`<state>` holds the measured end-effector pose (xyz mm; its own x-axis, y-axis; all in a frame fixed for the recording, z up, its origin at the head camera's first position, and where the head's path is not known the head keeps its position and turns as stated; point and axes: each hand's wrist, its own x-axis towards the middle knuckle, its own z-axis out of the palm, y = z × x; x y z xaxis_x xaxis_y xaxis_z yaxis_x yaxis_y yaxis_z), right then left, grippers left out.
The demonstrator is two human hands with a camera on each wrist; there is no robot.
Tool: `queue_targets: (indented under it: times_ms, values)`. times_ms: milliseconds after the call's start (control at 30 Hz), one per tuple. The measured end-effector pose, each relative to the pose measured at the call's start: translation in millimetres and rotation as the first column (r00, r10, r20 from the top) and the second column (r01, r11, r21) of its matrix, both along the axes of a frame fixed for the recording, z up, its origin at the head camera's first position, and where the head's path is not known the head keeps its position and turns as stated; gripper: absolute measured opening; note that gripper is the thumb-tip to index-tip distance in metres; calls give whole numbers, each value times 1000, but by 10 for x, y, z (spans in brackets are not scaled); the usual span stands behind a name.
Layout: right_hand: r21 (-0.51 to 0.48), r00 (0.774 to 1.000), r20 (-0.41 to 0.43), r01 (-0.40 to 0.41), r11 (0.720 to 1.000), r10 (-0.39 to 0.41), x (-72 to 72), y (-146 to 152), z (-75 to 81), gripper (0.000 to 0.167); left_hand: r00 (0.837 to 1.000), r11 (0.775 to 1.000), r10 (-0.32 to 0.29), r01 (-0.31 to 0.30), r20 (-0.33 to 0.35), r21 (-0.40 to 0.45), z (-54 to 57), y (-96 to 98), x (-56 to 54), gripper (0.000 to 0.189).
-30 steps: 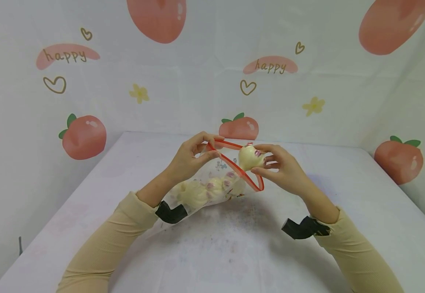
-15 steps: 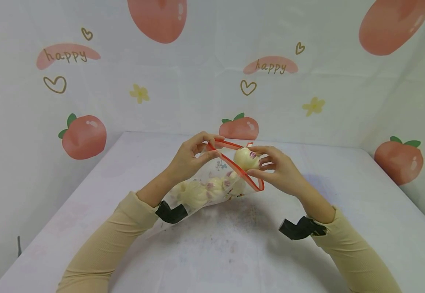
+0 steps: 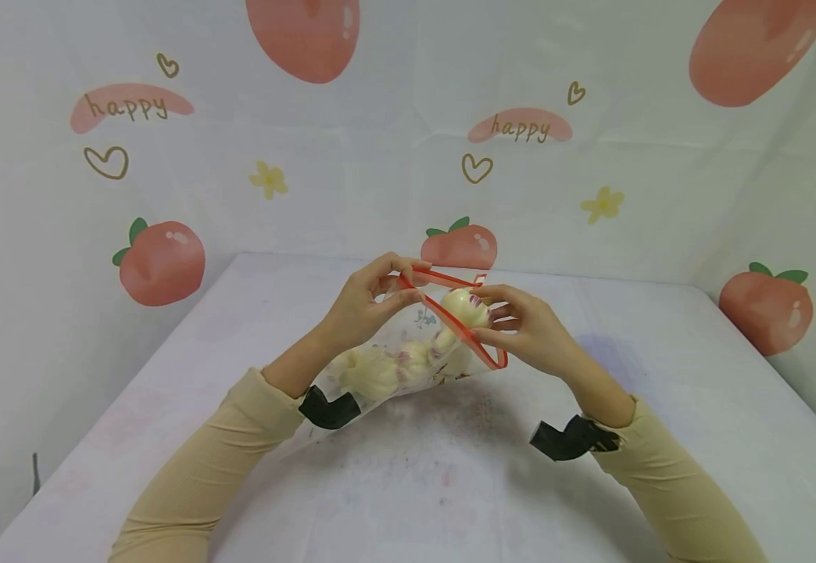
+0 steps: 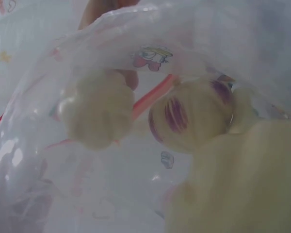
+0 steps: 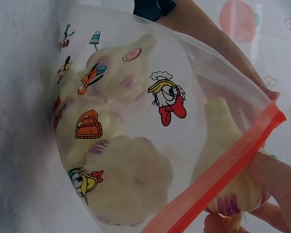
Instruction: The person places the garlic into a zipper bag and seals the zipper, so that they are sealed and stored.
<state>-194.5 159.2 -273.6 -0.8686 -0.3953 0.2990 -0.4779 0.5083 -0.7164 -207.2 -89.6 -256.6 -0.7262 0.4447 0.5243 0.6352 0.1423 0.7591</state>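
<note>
A clear zip bag (image 3: 422,319) with a red rim and printed cartoon figures lies tilted over the table, its mouth facing right. My left hand (image 3: 369,303) pinches the upper left of that rim between thumb and fingers. Between the thumb and fingers of my right hand (image 3: 531,327) is a garlic bulb (image 3: 464,305), pale with purple streaks, held in the bag's mouth. The right wrist view shows this bulb partly behind the red rim. Several more garlic bulbs (image 5: 128,179) fill the lower part of the bag; the left wrist view shows them blurred through the plastic.
A white table (image 3: 408,485) spreads beneath the bag and both forearms. Behind it hangs a white cloth backdrop (image 3: 380,156) printed with peaches, hearts and flowers. A black wrist mount (image 3: 331,408) sits at the left cuff, another black mount (image 3: 570,438) at the right.
My right hand has moved left and slightly down, carrying the garlic bulb from the bag's opening further inside. The left hand stays on the rim.
</note>
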Motion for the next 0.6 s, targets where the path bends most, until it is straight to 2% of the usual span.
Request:
queue_targets:
  times_ms: [433,600]
  values:
    - [-9,998,47,-32,999,32,-33,-63,-48,43,1000,1000,-10,10,-6,4,-5,5,-8,18]
    - [-3,999,36,-37,999,37,-30,-95,-53,41,1000,1000,-6,6,-7,2,-2,7,-6,17]
